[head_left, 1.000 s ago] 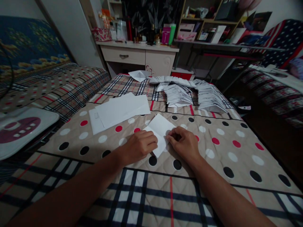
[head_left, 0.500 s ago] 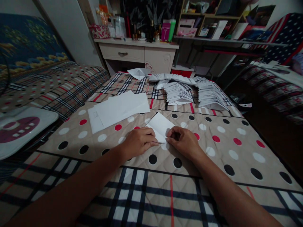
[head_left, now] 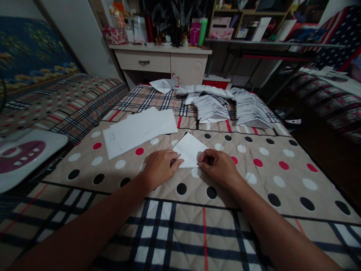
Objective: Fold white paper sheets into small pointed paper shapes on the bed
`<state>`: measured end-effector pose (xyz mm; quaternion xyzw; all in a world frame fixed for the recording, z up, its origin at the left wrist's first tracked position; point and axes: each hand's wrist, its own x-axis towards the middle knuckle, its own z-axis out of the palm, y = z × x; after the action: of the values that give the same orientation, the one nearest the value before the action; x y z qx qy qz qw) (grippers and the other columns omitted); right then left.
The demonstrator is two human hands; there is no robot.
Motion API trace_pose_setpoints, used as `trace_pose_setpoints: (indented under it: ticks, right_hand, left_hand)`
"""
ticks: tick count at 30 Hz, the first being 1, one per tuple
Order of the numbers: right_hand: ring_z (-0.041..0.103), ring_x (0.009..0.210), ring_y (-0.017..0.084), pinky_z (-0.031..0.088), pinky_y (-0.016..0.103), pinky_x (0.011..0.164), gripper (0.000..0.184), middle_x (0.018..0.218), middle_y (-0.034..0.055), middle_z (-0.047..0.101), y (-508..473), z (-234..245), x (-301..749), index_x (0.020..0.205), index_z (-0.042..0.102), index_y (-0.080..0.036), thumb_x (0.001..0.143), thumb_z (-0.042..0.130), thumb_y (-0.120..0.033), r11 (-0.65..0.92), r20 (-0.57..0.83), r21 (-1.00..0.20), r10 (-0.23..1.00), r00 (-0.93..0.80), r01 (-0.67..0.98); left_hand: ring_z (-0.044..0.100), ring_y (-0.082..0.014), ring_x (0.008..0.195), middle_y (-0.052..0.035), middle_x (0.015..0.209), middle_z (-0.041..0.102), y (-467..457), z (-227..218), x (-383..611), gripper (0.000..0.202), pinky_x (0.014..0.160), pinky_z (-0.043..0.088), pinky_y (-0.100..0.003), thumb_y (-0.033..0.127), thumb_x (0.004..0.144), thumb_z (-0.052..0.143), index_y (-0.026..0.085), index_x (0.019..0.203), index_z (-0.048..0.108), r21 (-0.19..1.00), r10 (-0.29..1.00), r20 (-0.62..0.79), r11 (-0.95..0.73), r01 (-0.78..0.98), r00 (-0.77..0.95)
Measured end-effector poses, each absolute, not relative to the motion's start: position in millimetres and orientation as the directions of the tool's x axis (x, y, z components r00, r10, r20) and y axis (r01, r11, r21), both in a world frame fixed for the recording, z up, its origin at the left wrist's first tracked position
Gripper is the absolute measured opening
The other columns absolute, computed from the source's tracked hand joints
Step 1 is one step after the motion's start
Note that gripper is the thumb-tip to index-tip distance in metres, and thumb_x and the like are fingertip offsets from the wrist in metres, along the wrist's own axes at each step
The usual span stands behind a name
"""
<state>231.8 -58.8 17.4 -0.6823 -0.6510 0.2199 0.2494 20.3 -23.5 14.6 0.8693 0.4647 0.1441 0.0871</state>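
Observation:
A small sheet of white paper (head_left: 189, 147), partly folded along its near edge, lies on the bedspread with one corner pointing away from me. My left hand (head_left: 163, 166) pinches its near left corner between thumb and fingers. At the near right corner, my right hand (head_left: 218, 165) grips the paper with thumb and forefinger. Beyond my left hand lie several flat white sheets (head_left: 143, 128), overlapping. Farther back stand rows of folded white paper pieces (head_left: 212, 108), packed tightly together, with another row (head_left: 251, 109) to their right.
A single folded paper (head_left: 163, 85) lies near the bed's far edge. At the left is a white plastic object (head_left: 56, 141) with a purple panel. A white dresser (head_left: 141, 60) holding bottles and boxes stands behind the bed, which has a dotted and checked bedspread (head_left: 234, 205).
My left hand has slid left along the near edge of the paper, away from my right hand. More of the folded near edge now shows. The right hand stays at its corner.

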Motion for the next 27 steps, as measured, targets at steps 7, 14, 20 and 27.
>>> trace_pose_setpoints:
  ticks: [7, 14, 20, 27]
  right_hand:
    - [0.056, 0.056, 0.013, 0.034, 0.025, 0.052, 0.003, 0.065, -0.0023, 0.067, -58.5, 17.1, 232.4, 0.073, 0.069, -0.022, 0.070, 0.068, -0.023, -0.028, 0.014, -0.638, 0.999, 0.048, 0.769]
    - [0.056, 0.057, 0.013, 0.034, 0.025, 0.052, 0.004, 0.066, -0.0020, 0.067, -58.9, 18.5, 230.8, 0.074, 0.069, -0.023, 0.070, 0.068, -0.022, -0.035, 0.004, -0.616, 0.999, 0.047, 0.787]
    - [0.055, 0.058, 0.013, 0.032, 0.025, 0.052, 0.004, 0.069, -0.0015, 0.067, -59.9, 19.5, 229.4, 0.074, 0.069, -0.023, 0.071, 0.067, -0.022, -0.007, 0.033, -0.568, 0.999, 0.031, 0.823]
    - [0.052, 0.057, 0.012, 0.031, 0.024, 0.053, 0.009, 0.066, -0.0032, 0.064, -61.5, 17.9, 229.7, 0.080, 0.069, -0.023, 0.071, 0.069, -0.020, 0.006, 0.047, -0.612, 0.998, 0.029, 0.791]
  left_hand:
    - [0.057, -0.0170, 0.069, -0.0029, 0.076, 0.064, -23.5, 16.2, 23.0, 0.027, 0.059, 0.029, -0.029, 0.036, 0.091, 0.052, 0.019, 0.071, 0.060, 0.237, 0.826, 0.125, -0.563, 0.791, 0.550]
    - [0.057, -0.0169, 0.071, -0.0027, 0.078, 0.064, -23.2, 15.6, 23.4, 0.026, 0.059, 0.030, -0.029, 0.034, 0.091, 0.053, 0.019, 0.071, 0.058, 0.242, 0.810, 0.112, -0.585, 0.774, 0.576]
    - [0.058, -0.0172, 0.070, -0.0038, 0.077, 0.065, -24.0, 15.7, 25.0, 0.027, 0.059, 0.030, -0.029, 0.036, 0.091, 0.052, 0.019, 0.072, 0.060, 0.235, 0.836, 0.116, -0.548, 0.803, 0.537]
    - [0.058, -0.0174, 0.068, -0.0035, 0.074, 0.064, -23.3, 14.9, 25.9, 0.027, 0.057, 0.029, -0.030, 0.038, 0.090, 0.054, 0.019, 0.073, 0.062, 0.230, 0.847, 0.125, -0.532, 0.815, 0.517]
